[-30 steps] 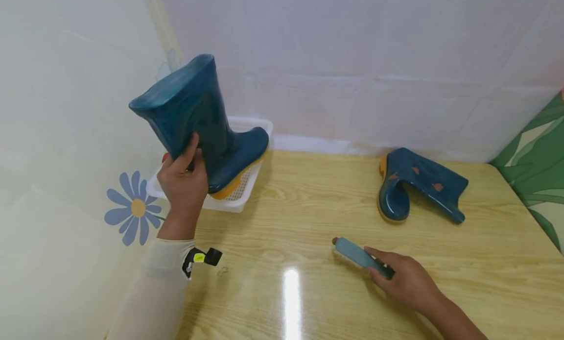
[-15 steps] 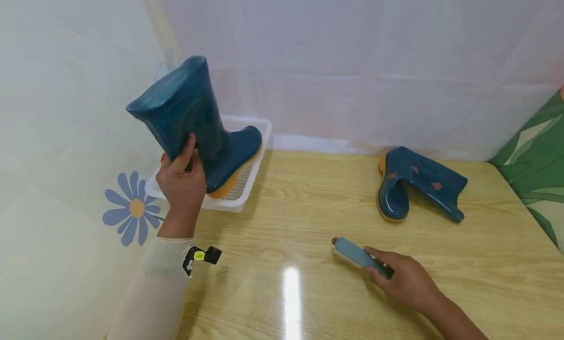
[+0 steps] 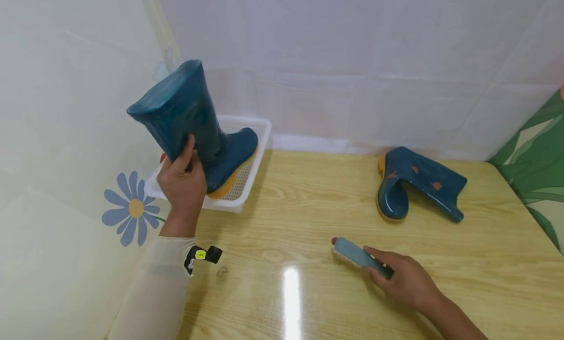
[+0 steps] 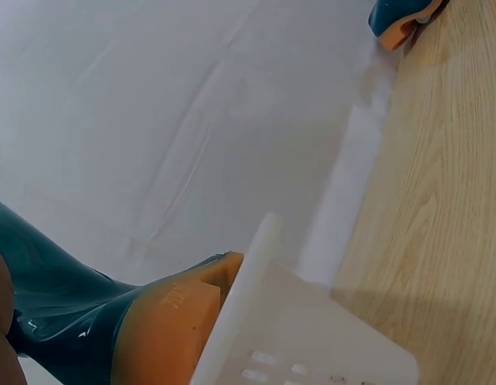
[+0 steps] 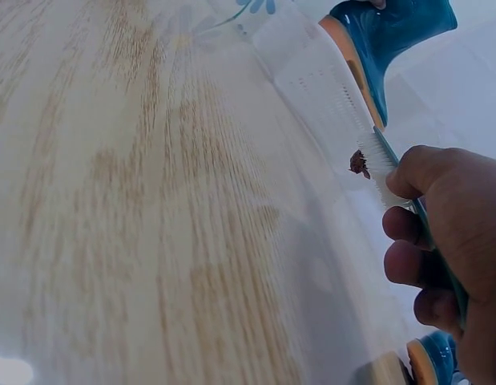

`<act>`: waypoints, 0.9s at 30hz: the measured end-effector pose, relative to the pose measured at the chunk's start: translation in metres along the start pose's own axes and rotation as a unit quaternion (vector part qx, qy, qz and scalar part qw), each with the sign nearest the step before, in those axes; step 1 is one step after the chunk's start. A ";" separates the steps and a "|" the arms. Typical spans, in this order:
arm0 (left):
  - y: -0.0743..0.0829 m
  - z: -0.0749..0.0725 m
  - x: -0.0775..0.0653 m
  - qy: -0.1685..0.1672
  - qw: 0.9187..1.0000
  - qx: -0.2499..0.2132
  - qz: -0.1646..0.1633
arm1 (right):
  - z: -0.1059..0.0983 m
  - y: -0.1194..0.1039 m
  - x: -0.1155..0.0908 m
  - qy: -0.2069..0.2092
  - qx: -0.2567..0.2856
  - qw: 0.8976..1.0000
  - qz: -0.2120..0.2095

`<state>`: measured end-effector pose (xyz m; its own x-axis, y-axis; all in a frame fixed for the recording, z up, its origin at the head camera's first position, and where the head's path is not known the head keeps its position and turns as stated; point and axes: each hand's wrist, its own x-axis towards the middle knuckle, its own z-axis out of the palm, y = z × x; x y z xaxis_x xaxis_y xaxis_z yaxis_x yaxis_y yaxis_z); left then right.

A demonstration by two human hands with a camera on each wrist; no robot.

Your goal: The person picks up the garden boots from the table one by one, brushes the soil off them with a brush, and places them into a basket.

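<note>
My left hand grips the shaft of a dark blue rain boot with an orange sole. The boot leans over a white plastic basket; its sole lies partly behind the basket's rim in the left wrist view. Whether it touches the basket's bottom I cannot tell. My right hand holds a scrubbing brush with a blue back just above the table. Pale bristles show in the right wrist view, with a brown clump stuck at the brush's far end.
A second blue rain boot lies on its side at the back right, with brown smears on its shaft. Behind the wooden table hangs a white cloth. A wall with a blue flower print stands at the left.
The boot in my left hand has moved slightly left and down over the basket. My right hand and the brush have stayed in place.
</note>
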<state>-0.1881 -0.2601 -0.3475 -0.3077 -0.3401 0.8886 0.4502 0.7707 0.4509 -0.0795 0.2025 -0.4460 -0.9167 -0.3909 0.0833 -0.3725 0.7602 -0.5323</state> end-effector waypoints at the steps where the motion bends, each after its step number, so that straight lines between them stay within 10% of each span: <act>1: 0.000 0.000 -0.001 0.001 1.000 0.000 -0.001 | 0.000 0.000 0.000 0.001 -0.001 1.000 0.000; 27: -0.004 0.010 -0.018 -0.008 0.999 0.048 -0.011 | 0.000 0.002 0.000 -0.006 -0.005 1.000 0.008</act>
<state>-0.1924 -0.2515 -0.3660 -0.3305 -0.3503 0.8764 0.3611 0.8110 0.4603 -0.0797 0.2038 -0.4474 -0.9205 -0.3851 0.0654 -0.3599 0.7712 -0.5251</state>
